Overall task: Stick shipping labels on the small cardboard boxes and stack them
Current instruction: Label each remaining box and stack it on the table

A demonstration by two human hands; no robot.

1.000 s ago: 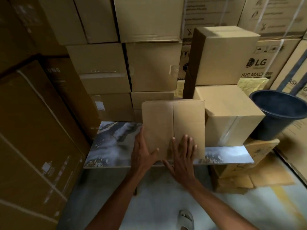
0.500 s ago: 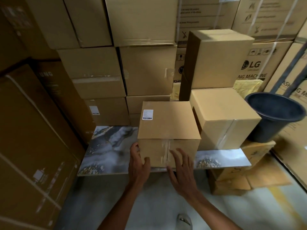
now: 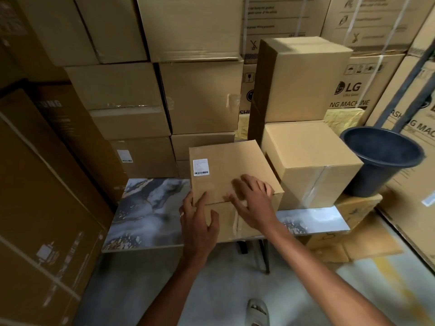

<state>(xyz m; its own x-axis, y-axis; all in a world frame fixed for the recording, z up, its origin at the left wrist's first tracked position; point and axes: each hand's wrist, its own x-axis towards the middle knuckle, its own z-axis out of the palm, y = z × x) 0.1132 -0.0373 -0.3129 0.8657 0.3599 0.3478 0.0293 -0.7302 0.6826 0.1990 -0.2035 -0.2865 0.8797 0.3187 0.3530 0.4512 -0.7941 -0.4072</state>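
Note:
A small cardboard box (image 3: 231,171) rests on the marble-patterned table (image 3: 150,215), with a white barcode label (image 3: 201,167) stuck near the far left corner of its top. My left hand (image 3: 199,223) presses against the box's near left corner, fingers spread. Fingers apart, my right hand (image 3: 253,198) lies flat on the near right part of the top. To the right stands a second small box (image 3: 310,165), touching the first, and a taller box (image 3: 303,78) is stacked on it.
Walls of large cartons (image 3: 197,95) rise behind and to the left of the table. A dark plastic bucket (image 3: 381,158) stands at the right on flattened cartons (image 3: 353,236). My sandalled foot (image 3: 257,311) shows on the concrete floor below.
The box was tipped from standing on its side down onto the table, bringing the labelled face up. My right hand moved from the front face onto the top.

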